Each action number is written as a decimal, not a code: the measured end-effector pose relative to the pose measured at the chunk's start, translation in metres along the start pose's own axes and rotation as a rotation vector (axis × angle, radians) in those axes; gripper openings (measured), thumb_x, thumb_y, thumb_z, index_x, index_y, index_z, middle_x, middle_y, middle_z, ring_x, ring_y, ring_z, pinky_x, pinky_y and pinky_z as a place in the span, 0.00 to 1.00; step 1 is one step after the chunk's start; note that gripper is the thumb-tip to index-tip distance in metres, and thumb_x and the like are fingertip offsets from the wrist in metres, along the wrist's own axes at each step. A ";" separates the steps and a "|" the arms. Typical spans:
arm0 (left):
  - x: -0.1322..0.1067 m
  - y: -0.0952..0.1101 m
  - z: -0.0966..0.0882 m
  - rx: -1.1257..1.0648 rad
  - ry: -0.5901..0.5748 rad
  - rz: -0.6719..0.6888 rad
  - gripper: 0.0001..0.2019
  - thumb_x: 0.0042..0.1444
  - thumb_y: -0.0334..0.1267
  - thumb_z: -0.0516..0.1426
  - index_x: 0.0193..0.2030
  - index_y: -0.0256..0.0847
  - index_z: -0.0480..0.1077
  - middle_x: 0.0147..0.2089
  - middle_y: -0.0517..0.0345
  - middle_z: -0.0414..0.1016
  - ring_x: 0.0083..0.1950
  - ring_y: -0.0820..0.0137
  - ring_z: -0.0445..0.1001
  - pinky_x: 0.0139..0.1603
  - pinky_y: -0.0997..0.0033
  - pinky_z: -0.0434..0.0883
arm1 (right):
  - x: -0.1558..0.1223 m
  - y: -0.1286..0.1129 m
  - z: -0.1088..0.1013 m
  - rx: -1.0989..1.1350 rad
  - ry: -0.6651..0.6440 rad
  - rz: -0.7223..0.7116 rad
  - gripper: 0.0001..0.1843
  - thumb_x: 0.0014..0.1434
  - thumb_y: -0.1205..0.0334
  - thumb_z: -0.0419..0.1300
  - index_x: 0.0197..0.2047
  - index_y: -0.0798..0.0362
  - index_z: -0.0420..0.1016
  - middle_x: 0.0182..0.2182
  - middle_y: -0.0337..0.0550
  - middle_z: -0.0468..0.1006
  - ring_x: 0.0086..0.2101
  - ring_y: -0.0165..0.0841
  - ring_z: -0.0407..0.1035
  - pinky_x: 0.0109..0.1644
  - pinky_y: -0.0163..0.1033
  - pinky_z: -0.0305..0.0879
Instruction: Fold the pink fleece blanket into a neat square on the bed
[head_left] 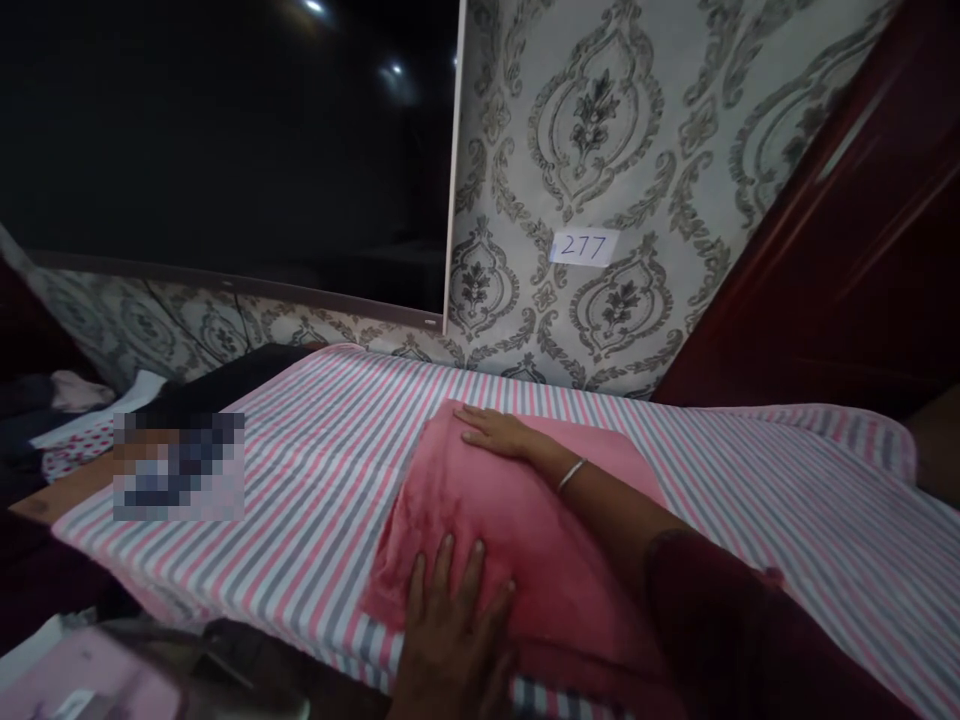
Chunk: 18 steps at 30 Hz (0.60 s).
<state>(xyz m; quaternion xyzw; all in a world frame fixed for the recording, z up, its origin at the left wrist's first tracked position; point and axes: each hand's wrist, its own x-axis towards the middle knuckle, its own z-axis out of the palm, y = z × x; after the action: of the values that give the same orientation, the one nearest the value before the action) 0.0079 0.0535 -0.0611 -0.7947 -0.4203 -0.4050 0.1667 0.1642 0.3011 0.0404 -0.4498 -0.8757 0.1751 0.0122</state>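
A folded pink cloth lies on a striped sheet of pink, white and grey that covers a table-like surface. My left hand rests on the near left part of the pink cloth with its fingers spread. Farther back, my right hand lies flat near the cloth's far left corner, fingers stretched out. A thin bangle circles the right wrist. Neither hand grips anything. Small creases run along the cloth's left edge.
Behind stands a patterned wall with a paper label reading 277. A large dark screen hangs at upper left. Dark red panelling slants at right. A blurred patch and piled fabrics appear at left.
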 end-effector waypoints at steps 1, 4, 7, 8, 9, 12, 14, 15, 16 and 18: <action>0.000 -0.001 0.000 0.006 -0.006 0.009 0.27 0.55 0.49 0.63 0.61 0.50 0.72 0.69 0.47 0.66 0.75 0.44 0.51 0.72 0.37 0.48 | 0.006 0.004 0.002 0.020 0.005 0.025 0.39 0.68 0.33 0.41 0.76 0.41 0.45 0.75 0.43 0.43 0.71 0.49 0.42 0.71 0.60 0.42; -0.002 -0.002 0.000 0.007 -0.013 0.020 0.28 0.54 0.49 0.63 0.62 0.50 0.71 0.70 0.47 0.66 0.75 0.44 0.51 0.72 0.37 0.48 | 0.013 0.009 0.008 0.040 0.027 0.064 0.38 0.68 0.34 0.41 0.75 0.40 0.46 0.74 0.43 0.46 0.71 0.48 0.42 0.72 0.58 0.42; -0.003 -0.001 0.001 0.007 -0.016 0.003 0.29 0.54 0.51 0.63 0.63 0.52 0.71 0.71 0.48 0.64 0.75 0.44 0.51 0.72 0.37 0.48 | 0.012 0.008 0.007 0.037 0.034 0.077 0.38 0.69 0.35 0.41 0.76 0.41 0.46 0.74 0.43 0.47 0.71 0.46 0.42 0.71 0.57 0.43; -0.003 -0.001 0.001 0.009 -0.019 -0.001 0.29 0.54 0.51 0.63 0.63 0.52 0.70 0.71 0.49 0.64 0.75 0.45 0.51 0.72 0.38 0.47 | 0.011 0.006 0.005 0.037 0.031 0.081 0.37 0.69 0.35 0.41 0.76 0.41 0.46 0.74 0.44 0.47 0.71 0.46 0.42 0.71 0.57 0.43; -0.003 0.000 0.001 0.012 -0.025 -0.003 0.29 0.54 0.51 0.63 0.63 0.53 0.70 0.71 0.49 0.63 0.75 0.45 0.51 0.72 0.38 0.47 | 0.009 0.003 0.002 0.033 0.026 0.089 0.37 0.69 0.36 0.41 0.75 0.40 0.46 0.74 0.44 0.48 0.71 0.47 0.43 0.71 0.58 0.43; 0.000 0.000 -0.006 0.021 -0.054 -0.006 0.28 0.55 0.49 0.63 0.64 0.53 0.70 0.71 0.49 0.63 0.75 0.45 0.50 0.71 0.38 0.48 | 0.002 -0.013 -0.007 -0.017 0.041 0.154 0.34 0.70 0.40 0.44 0.75 0.40 0.49 0.74 0.46 0.47 0.71 0.50 0.42 0.70 0.64 0.42; 0.006 -0.002 -0.016 0.009 -0.062 0.002 0.27 0.57 0.44 0.61 0.64 0.51 0.69 0.71 0.47 0.63 0.75 0.47 0.53 0.71 0.38 0.49 | -0.008 -0.030 -0.010 -0.059 0.094 0.161 0.33 0.71 0.44 0.44 0.75 0.42 0.50 0.74 0.49 0.45 0.71 0.50 0.40 0.70 0.66 0.40; 0.010 -0.004 -0.022 -0.008 -0.052 0.009 0.25 0.58 0.41 0.59 0.63 0.49 0.70 0.70 0.46 0.65 0.74 0.49 0.55 0.71 0.39 0.50 | -0.015 -0.040 -0.009 -0.076 0.122 0.122 0.32 0.71 0.46 0.44 0.75 0.44 0.50 0.74 0.49 0.44 0.72 0.49 0.39 0.70 0.65 0.40; 0.015 -0.007 -0.027 -0.027 -0.031 0.011 0.23 0.59 0.38 0.57 0.62 0.47 0.70 0.69 0.45 0.67 0.72 0.51 0.58 0.71 0.41 0.51 | -0.023 -0.050 -0.006 -0.090 0.137 0.055 0.32 0.72 0.47 0.44 0.75 0.45 0.49 0.74 0.50 0.44 0.72 0.47 0.38 0.71 0.64 0.40; 0.025 -0.013 -0.036 -0.054 0.048 -0.024 0.20 0.59 0.34 0.54 0.58 0.44 0.73 0.64 0.46 0.72 0.69 0.55 0.65 0.71 0.42 0.52 | -0.039 -0.068 0.002 -0.122 0.113 -0.126 0.33 0.72 0.46 0.44 0.75 0.44 0.49 0.74 0.49 0.44 0.72 0.45 0.37 0.71 0.63 0.39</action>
<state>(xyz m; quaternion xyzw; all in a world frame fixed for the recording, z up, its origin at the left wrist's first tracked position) -0.0124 0.0528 -0.0204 -0.7839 -0.4146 -0.4371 0.1502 0.1337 0.2334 0.0658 -0.4031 -0.9091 0.0946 0.0453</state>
